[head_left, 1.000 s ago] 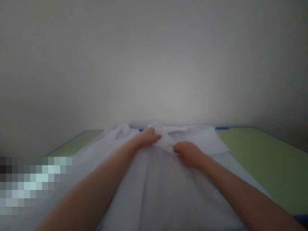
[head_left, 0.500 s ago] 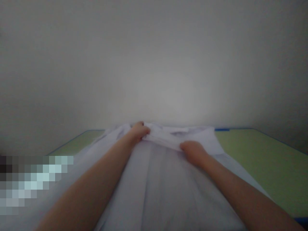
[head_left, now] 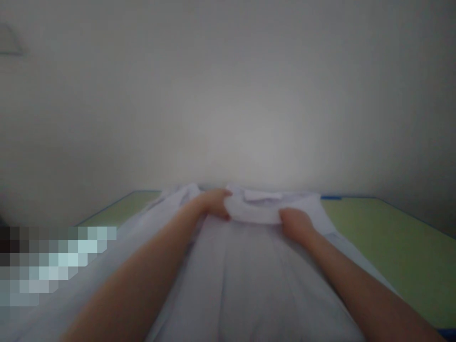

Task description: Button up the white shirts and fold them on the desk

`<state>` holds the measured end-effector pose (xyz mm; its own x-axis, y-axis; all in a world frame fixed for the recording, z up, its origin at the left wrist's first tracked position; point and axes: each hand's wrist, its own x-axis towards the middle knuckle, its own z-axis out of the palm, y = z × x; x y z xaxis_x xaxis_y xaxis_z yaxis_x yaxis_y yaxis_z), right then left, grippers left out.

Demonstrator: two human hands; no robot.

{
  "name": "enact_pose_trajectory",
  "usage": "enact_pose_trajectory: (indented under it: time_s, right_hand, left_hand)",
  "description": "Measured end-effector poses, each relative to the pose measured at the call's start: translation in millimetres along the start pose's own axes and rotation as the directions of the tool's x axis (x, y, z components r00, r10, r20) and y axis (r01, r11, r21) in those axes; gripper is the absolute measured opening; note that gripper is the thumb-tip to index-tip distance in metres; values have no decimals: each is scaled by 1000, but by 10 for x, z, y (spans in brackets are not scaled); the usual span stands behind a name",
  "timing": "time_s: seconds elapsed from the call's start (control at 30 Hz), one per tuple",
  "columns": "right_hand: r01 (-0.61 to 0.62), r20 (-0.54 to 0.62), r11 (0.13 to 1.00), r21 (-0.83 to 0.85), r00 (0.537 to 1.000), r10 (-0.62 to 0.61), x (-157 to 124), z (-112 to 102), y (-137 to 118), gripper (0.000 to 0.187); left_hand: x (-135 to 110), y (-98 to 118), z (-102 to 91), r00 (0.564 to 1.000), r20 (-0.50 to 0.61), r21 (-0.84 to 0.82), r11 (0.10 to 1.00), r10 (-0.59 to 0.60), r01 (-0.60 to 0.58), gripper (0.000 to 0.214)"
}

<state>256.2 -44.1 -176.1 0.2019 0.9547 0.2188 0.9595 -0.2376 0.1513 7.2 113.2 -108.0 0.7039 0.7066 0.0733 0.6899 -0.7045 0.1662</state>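
A white shirt [head_left: 249, 280] lies spread lengthwise from near me to the far edge of the green surface, with soft creases down its middle. At its far end runs a collar-like folded band [head_left: 254, 212]. My left hand [head_left: 216, 203] is closed on the left end of this band, thumb and fingers pinching the cloth. The right end is gripped by my right hand [head_left: 297, 225], its fingers curled and partly hidden. Between both hands the band stretches nearly level. Another white strip of cloth [head_left: 262, 195] shows just behind it.
The table [head_left: 402, 251] has a green top with a blue edge and reaches to a plain grey wall [head_left: 228, 95]. A pixelated patch [head_left: 67, 261] covers the lower left. A faint pale shape [head_left: 9, 40] is on the wall at upper left.
My left hand has shifted right and turned along the band. My right hand has moved slightly right. The band, slanted before, now lies nearly level.
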Motion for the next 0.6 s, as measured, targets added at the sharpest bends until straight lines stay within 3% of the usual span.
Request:
enact_pose_trajectory:
  time_s: [0.1, 0.17, 0.3, 0.37, 0.43, 0.5, 0.6]
  right_hand:
    - [-15, -16, 999, 40, 1000, 15, -17, -39, -23, 18]
    - [17, -96, 993, 116, 995, -6, -33, -92, -120, 25]
    - [208, -272, 945, 251, 952, -138, 8, -245, -584, 76]
    - [301, -330, 904, 304, 923, -197, 107, -340, -860, 86]
    - [327, -366, 859, 395, 913, -180, 260, -450, -1045, 70]
    - [280, -358, 811, 513, 929, -94, 425, -576, -1050, 45]
    - [135, -290, 762, 634, 954, 73, 555, -780, -666, 41]
  left_hand:
    - [-20, -45, -28, 999, 46, 48, 999, 16, -18, 53]
    - [-38, -62, -85, 998, 41, 5, 999, 45, -46, 43]
    - [-106, 15, -238, 989, -21, -235, 961, 145, -145, 42]
    - [-149, 91, -301, 968, -114, -350, 902, 225, -251, 37]
    - [-183, 159, -338, 926, -237, -461, 805, 295, -374, 35]
    - [-199, 198, -344, 884, -339, -562, 684, 323, -465, 39]
    - [-178, 187, -303, 868, -404, -616, 617, 288, -491, 51]
